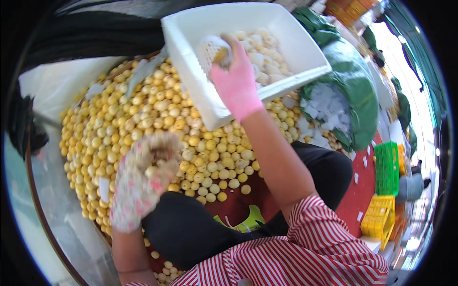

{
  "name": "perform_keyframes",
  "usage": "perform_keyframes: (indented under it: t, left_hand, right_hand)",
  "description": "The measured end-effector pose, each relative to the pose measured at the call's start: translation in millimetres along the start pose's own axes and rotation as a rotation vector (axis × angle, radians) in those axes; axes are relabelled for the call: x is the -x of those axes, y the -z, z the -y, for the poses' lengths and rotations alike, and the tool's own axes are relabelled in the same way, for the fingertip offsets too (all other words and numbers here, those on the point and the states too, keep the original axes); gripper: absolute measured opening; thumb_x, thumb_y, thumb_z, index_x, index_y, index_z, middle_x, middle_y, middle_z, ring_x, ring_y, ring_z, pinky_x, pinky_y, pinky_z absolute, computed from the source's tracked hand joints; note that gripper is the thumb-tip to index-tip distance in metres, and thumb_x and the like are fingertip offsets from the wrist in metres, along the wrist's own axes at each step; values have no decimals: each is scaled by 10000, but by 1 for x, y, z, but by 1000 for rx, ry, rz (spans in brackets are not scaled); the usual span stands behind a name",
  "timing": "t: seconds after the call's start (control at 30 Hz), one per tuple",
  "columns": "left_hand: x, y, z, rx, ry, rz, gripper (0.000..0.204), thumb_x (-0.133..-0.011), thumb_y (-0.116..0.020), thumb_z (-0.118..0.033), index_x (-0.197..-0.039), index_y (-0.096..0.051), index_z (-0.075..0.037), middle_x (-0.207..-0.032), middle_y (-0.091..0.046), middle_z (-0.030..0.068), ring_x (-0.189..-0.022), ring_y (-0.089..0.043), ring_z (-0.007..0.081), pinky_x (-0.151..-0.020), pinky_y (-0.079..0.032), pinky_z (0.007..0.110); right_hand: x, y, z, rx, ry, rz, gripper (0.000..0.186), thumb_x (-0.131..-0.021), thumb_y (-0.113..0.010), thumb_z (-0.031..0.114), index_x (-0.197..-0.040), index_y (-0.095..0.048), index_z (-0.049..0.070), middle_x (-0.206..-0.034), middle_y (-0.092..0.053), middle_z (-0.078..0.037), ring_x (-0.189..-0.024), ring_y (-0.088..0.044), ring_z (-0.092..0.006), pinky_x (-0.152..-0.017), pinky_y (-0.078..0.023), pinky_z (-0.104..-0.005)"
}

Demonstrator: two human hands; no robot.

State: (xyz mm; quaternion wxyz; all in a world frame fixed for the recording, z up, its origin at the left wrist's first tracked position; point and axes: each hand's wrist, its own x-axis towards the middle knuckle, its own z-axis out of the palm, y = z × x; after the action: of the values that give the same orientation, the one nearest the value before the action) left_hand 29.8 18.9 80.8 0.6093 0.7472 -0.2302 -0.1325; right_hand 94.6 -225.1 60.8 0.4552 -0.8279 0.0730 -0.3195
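Observation:
My right hand [234,83], in a pink glove, reaches inside the near left part of a white foam box [191,90]. Its fingers close round a yellow fruit in a white foam net sleeve [210,51]. Several sleeved fruits [267,57] lie in the box's right part. My left hand [143,178], in a white glove with a floral print, hovers over a big heap of round yellow fruits [109,126]. Its fingers curl round what looks like one pale yellow fruit [151,171]; motion blurs this hand.
The box rests on the heap. Right of it bulges a green sack [353,81] with white pieces of foam [327,105] spilling out. Green [385,167] and yellow [378,217] crates stand on the red floor covering [348,209]. My bent legs [191,229] border the heap's near side.

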Motion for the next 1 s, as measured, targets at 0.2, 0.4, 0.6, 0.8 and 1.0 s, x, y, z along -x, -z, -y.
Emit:
perform_keyframes:
  t: [0.2, 0.4, 0.6, 0.8, 1.0]
  left_hand:
    - [31, -50, -50, 156, -355, 537, 341, -738, -667, -7, -1079, -654, -25, -923, -684, 142, -847, -671, 251, -791, -540, 340]
    - [24, -63, -19, -158, 171, 434, 346, -675, -678, 53, -1012, -655, -20, -875, -691, 162, -752, -668, 235, -717, -556, 337]
    - [16, -66, -6, 191, 429, 56, 219, -805, -598, 3, -1020, -619, 38, -825, -673, 183, -750, -656, 231, -684, -542, 313]
    - [-18, -70, -7, -67, 434, 231, 197, -857, -622, -81, -1045, -645, -27, -878, -678, 112, -770, -660, 212, -723, -537, 318]
    - [-27, -53, -7, 26, 436, 188, 213, -931, -617, -112, -1130, -616, -37, -934, -684, 41, -839, -661, 138, -779, -529, 278]
  right_hand:
    - [-32, 59, -28, -39, -61, 31, 639, -810, -629, 23, -1416, -429, 52, -1362, -477, -157, -1268, -478, -264, -990, -455, -344]
    - [66, 187, -277, 219, -546, -666, 290, -845, -663, 108, -1097, -660, -37, -1003, -695, -105, -871, -635, -160, -821, -500, -281]
    - [126, 233, -433, 1271, -753, -70, 758, -738, -760, 327, -1416, -432, 234, -1445, -439, -104, -1276, -479, -313, -1030, -420, -449]
    - [125, 239, -476, 963, -552, -123, 584, -837, -607, 203, -1398, -459, 135, -1304, -560, -181, -1183, -536, -379, -996, -433, -427]
    - [133, 131, -333, 162, -955, -743, 546, -902, -657, 101, -1378, -424, -30, -1334, -534, -196, -1111, -572, -283, -937, -509, -388]
